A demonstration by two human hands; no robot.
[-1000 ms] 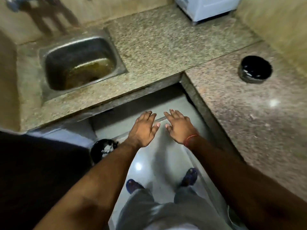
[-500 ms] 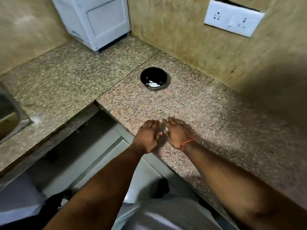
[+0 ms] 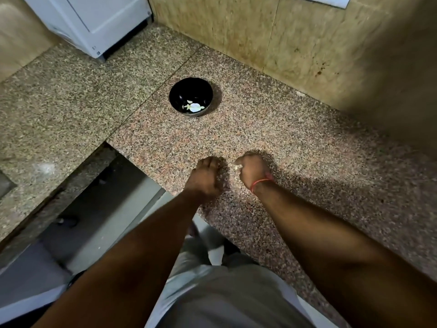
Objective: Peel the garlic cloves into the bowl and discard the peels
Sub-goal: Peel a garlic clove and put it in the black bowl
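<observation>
A black bowl (image 3: pixel 189 91) stands on the speckled granite counter (image 3: pixel 295 143) and holds a few pale peeled garlic pieces (image 3: pixel 194 106). Nearer to me, both hands rest knuckles-up on the counter. My right hand (image 3: pixel 253 170), with a red thread at the wrist, has curled fingers and pinches a small white garlic piece (image 3: pixel 237 166) at the thumb. My left hand (image 3: pixel 207 176) lies just to its left with its fingers curled down onto the stone. Anything under the left hand is hidden.
A white appliance (image 3: pixel 94 20) stands at the back left of the counter. Tiled walls close the corner behind and to the right. The counter edge runs just left of my left hand, with floor (image 3: pixel 106 202) below. A steel sink corner (image 3: pixel 4 185) shows at the far left.
The view swung from the sink and floor to the counter corner with the bowl. Both hands went from flat and touching to curled and apart, and the right hand now pinches a white piece.
</observation>
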